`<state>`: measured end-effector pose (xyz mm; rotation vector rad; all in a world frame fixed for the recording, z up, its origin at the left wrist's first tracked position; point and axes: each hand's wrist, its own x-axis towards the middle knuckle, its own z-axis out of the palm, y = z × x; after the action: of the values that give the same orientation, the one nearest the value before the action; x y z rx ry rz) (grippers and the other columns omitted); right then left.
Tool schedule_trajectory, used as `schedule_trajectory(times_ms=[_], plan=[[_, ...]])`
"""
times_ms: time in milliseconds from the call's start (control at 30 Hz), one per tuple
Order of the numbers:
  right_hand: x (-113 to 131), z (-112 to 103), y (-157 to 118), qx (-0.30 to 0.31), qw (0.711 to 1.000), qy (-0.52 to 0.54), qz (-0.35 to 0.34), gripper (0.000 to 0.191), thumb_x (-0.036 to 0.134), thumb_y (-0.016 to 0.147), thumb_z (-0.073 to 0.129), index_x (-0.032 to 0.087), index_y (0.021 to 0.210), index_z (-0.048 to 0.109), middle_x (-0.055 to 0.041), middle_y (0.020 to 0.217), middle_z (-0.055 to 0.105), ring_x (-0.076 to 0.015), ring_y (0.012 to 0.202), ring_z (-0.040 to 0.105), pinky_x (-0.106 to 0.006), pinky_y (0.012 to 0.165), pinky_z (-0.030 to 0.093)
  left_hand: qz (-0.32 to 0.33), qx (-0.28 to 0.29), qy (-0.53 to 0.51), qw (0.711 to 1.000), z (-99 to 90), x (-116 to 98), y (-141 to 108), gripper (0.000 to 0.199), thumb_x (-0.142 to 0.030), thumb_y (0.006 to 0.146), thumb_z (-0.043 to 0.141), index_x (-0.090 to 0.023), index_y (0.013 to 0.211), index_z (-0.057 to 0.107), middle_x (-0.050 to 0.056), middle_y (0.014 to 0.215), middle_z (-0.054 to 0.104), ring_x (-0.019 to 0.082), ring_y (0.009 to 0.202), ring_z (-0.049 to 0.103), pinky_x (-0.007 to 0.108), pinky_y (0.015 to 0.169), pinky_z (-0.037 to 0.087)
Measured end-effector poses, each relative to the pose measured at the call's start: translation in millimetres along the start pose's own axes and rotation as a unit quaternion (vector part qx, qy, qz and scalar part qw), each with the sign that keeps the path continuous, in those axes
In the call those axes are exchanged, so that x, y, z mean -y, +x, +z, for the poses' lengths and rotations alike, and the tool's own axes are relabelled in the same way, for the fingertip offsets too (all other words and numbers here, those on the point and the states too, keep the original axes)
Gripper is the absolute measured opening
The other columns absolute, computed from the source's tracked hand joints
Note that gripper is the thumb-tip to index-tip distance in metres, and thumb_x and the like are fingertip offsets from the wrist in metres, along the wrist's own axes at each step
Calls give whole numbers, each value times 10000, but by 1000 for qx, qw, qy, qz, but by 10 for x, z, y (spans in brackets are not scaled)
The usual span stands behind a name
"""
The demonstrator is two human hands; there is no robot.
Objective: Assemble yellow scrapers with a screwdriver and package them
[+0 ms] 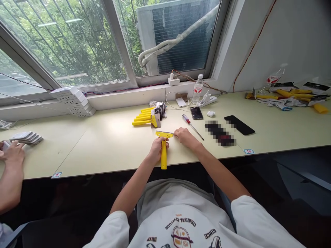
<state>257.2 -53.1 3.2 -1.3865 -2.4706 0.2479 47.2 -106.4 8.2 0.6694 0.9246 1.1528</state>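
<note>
A yellow scraper [163, 155] with a wide T-shaped head is upright over the table's front edge, its handle pointing toward me. My left hand [156, 148] is closed around the handle just below the head. At the head's right end, the bent fingertips of my right hand [186, 138] are pinched against the blade's corner; whether they hold anything small is hidden. Beyond the hands lies a row of yellow-handled scrapers [142, 120], their heads to the right. A screwdriver [186, 119] with a red and clear handle rests right of them, its shaft slanting toward my right forearm.
Behind are a phone [197, 113], a white earbud case [211, 113], a water bottle [198, 89] and a power strip [208, 100]. A black flat object [239, 125] lies right, beside a blurred patch. A co-worker's hand [12, 153] is at far left near stacked pieces [27, 137].
</note>
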Motion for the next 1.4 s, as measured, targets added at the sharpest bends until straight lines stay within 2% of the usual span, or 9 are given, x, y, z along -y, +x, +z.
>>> schedule_trajectory(times_ms=[100,267,467,567,633,933,1067,1267,1400], plan=[[-45,-15,-40,-8,999,35,-20,318,51,1054,518,180,1014,806,-153,1114,784,-271,1094,682,-364,994,504,-1,-2,0,1000,3,5,-1,207,-225,826,756,-177,975,620,55,924,693,110,629,598,258,606,546],[-69,-42,-76,-16,999,33,-5,273,71,1077,545,180,999,783,-136,1109,761,-247,1067,695,-327,935,503,-3,-2,4,1000,9,2,-5,210,-229,824,752,-176,984,627,52,922,695,107,624,595,255,600,542],[-95,-30,-114,-27,997,63,36,177,152,1078,635,195,1217,735,-119,1233,750,-233,1074,711,-315,929,503,0,-3,-2,1000,8,5,-10,218,-217,814,756,-175,976,617,46,918,684,104,614,589,262,605,547],[-128,-28,-110,-11,996,72,57,92,186,1088,641,208,1111,727,-100,1194,742,-211,1011,704,-301,896,493,-2,-2,4,1000,9,3,-18,222,-222,820,760,-177,990,625,50,934,689,105,618,593,263,610,553],[-128,-34,-107,4,996,69,57,127,191,1103,607,211,1028,707,-90,1147,737,-202,988,694,-294,877,480,-2,1,6,1000,13,-2,-26,226,-222,817,761,-175,996,632,47,932,687,104,614,592,261,606,551],[-37,-83,-161,11,998,43,49,118,278,1123,597,215,1195,665,-102,1231,710,-212,1010,689,-300,839,453,-1,0,2,1000,38,-22,-56,231,-216,804,766,-173,992,639,46,912,693,105,604,588,258,594,552],[-48,-83,-145,24,998,43,36,120,188,1108,567,221,1081,679,-73,1132,713,-192,952,679,-290,818,445,0,1,7,1000,37,-27,-61,234,-214,807,760,-167,1005,644,43,921,693,102,600,587,257,600,552],[-64,-49,-136,20,998,46,41,159,216,1124,532,186,1054,671,-133,1124,743,-232,974,683,-323,811,456,1,-3,19,1000,46,-37,-71,210,-224,818,765,-181,982,641,41,898,691,109,602,579,265,608,548],[-95,-76,-132,-7,992,122,43,201,235,1138,491,208,1010,644,-95,1085,748,-214,939,666,-319,827,474,4,-10,28,1000,47,-30,-62,214,-224,820,762,-177,993,647,43,902,690,114,611,589,269,612,539]])
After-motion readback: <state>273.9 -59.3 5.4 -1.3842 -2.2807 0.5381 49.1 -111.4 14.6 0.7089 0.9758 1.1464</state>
